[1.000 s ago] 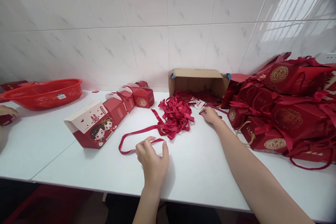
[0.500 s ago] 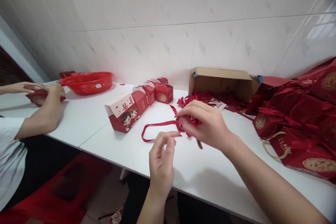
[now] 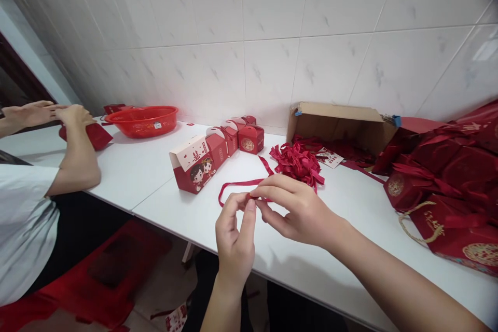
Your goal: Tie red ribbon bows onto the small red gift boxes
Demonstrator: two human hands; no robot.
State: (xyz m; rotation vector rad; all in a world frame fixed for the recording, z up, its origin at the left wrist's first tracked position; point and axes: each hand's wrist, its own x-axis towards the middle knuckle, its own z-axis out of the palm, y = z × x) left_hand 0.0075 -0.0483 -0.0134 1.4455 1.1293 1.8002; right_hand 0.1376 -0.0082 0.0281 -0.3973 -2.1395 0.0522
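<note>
Over the white table, the fingertips of my two hands meet on a red ribbon (image 3: 238, 183). My left hand (image 3: 235, 241) is closed, its thumb and index finger pinching a bit of the ribbon. My right hand (image 3: 301, 211) comes in from the right, thumb and fingers also closed on the ribbon. The pinched part is mostly hidden by my fingers. One loop of ribbon lies on the table just beyond my hands. Behind my right hand is a tangled pile of red ribbons (image 3: 299, 162).
Red gift boxes (image 3: 196, 168) stand in a row beyond the ribbon. An open cardboard box (image 3: 336, 110) lies at the wall, and red gift bags (image 3: 447, 223) are heaped at right. To the left are a red basin (image 3: 142, 122) and another person's arm (image 3: 80, 155) over a red package.
My hands have come together, the right moving down and left until its fingertips meet the left's. My view has shifted slightly left. The other person's hands have lifted above the red package.
</note>
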